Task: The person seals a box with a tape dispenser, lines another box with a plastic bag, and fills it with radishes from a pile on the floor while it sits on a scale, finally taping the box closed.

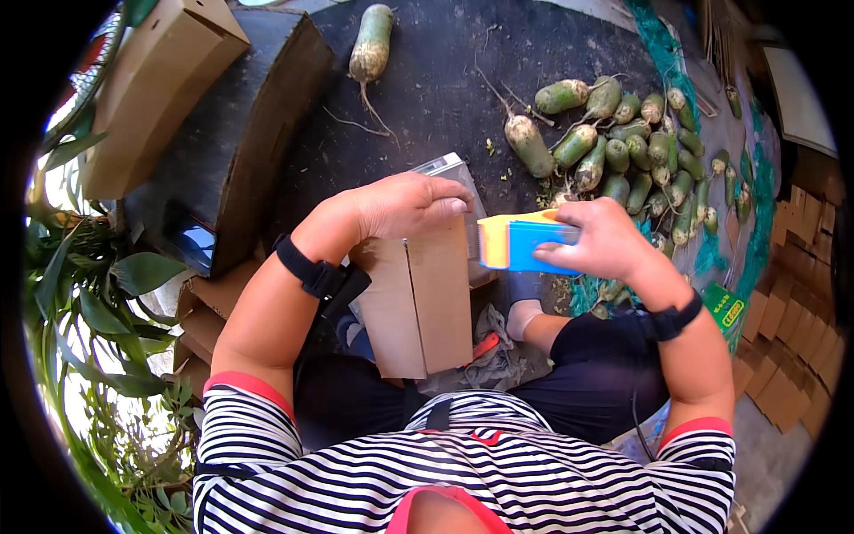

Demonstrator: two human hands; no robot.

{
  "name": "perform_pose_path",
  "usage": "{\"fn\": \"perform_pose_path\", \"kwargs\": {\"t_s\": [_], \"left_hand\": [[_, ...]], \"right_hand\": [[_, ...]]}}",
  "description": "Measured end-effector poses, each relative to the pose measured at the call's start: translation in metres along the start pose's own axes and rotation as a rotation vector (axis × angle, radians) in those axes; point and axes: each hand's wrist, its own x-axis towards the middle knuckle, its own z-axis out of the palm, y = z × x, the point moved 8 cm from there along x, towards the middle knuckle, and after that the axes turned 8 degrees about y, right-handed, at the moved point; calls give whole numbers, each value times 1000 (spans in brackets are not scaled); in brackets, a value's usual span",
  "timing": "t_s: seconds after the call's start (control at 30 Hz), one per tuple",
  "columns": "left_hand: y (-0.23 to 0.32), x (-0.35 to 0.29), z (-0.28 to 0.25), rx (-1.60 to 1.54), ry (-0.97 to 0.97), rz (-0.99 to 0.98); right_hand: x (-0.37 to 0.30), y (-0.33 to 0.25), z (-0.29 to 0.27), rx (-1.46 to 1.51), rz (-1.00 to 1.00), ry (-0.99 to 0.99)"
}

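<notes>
A closed brown cardboard box stands between my knees, with a seam running down its top. My left hand lies over the far end of this box, its fingers stretched out to the right; their undersides are hidden. Right of the box, my right hand grips a blue and yellow tape dispenser in the air. The dispenser's toothed yellow end faces the box and my left fingertips. A digital scale shows partly behind my left hand.
Many green radishes lie piled at the far right, and one large radish lies apart on the dark ground sheet. A dark board-like structure and another carton stand at left, near leafy plants. Flattened cardboard lies at right.
</notes>
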Motion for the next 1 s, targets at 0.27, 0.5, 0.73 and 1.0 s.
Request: {"fn": "perform_pose_path", "kwargs": {"t_s": [0.27, 0.5, 0.73, 1.0], "left_hand": [[1, 4, -7, 15, 89, 255], [9, 1, -14, 22, 172, 405], [8, -4, -17, -1, 186, 430], [16, 2, -12, 23, 113, 363]], "right_hand": [[-5, -31, -46, 1, -98, 20], [-8, -17, -56, -72, -4, -56], [-8, 29, -44, -20, 151, -115], [37, 29, 43, -312, 178, -247]]}}
